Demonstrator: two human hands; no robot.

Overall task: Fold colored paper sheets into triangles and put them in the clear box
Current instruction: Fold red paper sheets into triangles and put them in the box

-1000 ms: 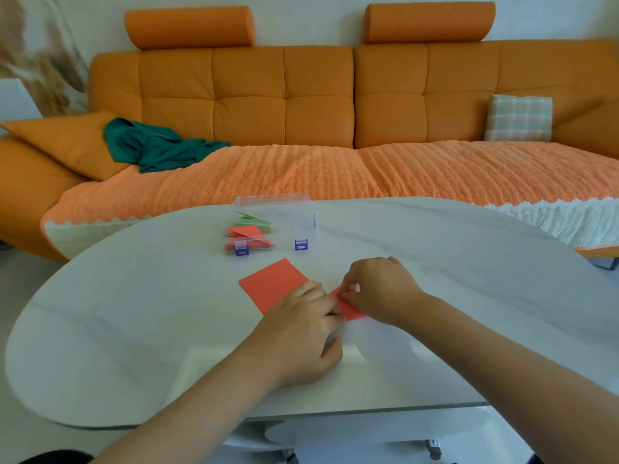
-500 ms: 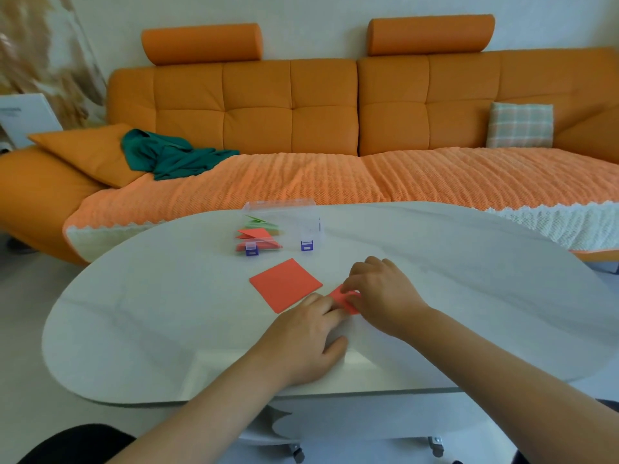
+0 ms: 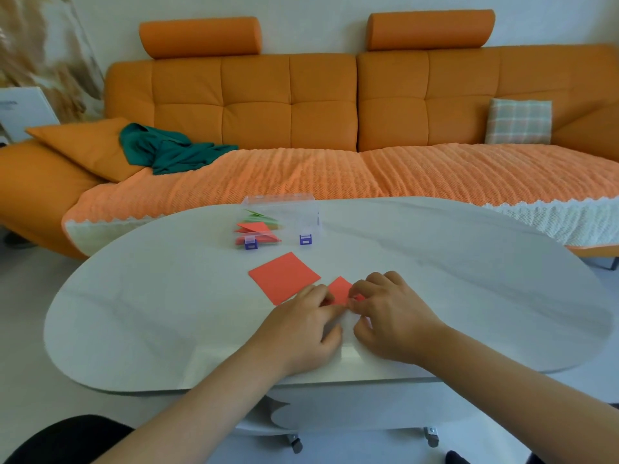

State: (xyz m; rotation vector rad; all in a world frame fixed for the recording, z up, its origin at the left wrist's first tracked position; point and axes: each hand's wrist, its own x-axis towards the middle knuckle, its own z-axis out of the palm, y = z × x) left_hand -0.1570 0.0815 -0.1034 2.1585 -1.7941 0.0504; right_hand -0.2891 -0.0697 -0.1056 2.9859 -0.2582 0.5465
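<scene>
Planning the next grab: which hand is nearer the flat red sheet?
Left. The left hand lies right beside the flat red sheet; the right hand sits farther right, past the folded piece.

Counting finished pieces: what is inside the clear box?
Folded red triangles and a green one lie in the left part of the clear box; they overlap, so the exact count is hidden.
</scene>
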